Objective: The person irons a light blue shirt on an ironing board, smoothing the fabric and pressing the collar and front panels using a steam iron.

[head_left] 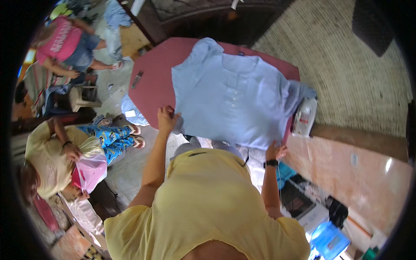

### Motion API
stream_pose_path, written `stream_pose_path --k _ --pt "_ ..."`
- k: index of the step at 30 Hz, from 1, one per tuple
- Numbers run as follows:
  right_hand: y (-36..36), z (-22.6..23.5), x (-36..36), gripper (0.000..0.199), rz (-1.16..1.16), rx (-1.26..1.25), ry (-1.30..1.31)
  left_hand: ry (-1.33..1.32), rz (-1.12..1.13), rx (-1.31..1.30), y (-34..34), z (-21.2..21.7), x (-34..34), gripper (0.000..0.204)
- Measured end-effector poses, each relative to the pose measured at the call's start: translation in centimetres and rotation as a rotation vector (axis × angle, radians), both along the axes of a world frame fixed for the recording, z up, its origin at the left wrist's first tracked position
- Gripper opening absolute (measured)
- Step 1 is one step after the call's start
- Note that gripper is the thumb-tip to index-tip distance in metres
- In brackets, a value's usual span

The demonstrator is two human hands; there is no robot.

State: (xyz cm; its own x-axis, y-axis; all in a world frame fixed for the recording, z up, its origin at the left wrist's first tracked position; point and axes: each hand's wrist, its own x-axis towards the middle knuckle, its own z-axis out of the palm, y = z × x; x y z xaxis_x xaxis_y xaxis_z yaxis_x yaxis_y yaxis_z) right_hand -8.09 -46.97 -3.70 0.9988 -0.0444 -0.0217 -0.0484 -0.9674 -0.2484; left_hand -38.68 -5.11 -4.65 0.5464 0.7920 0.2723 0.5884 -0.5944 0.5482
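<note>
A light blue shirt [229, 97] with a buttoned front placket lies spread flat over a dark red table [149, 102] with angled corners. At the near left corner of the cloth, my left hand [166, 118] is closed, its fingers pinching the shirt's edge. My right hand [276, 151], with a dark band on the wrist, grips the near right corner at the table's rim. One short sleeve points to the far left. Over the table's right edge hangs a greyish-blue bunch of cloth [301, 92], partly under the shirt.
A small dark tool [137, 79] lies on the table's left part. Beside the right edge stands a white container [305, 117]. A person in a pink top [67, 39] is at the far left; another in a yellow top [52, 160] holds a pinkish bag [93, 169]. A dark door [208, 26] stands behind.
</note>
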Motion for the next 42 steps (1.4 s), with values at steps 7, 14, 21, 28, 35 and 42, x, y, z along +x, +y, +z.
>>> stream_pose_path --k 7,14,21,28,35,42 --pt "-5.0 -1.5 1.1 0.060 0.339 0.110 -0.041 -0.121 0.206 -0.304 -3.9 0.5 1.3 0.026" --pt "-6.4 -0.2 2.5 0.059 0.322 0.388 0.296 -0.368 0.348 -0.434 -5.1 5.8 2.1 0.022" --pt "-2.4 -0.9 4.6 0.072 0.337 -0.061 -0.332 -0.009 0.484 0.262 -3.0 2.3 2.5 0.043" --pt "21.8 5.1 7.8 0.039 0.986 0.592 -0.203 -0.254 0.080 0.020 11.5 6.7 15.5 0.042" --pt "38.2 1.9 9.2 0.057 0.757 0.813 0.377 -0.062 -0.036 -0.080 11.6 6.8 23.5 0.037" --pt "41.7 1.8 9.0 0.049 0.782 1.014 0.451 -0.264 0.172 -0.036 18.3 8.1 17.0 0.029"
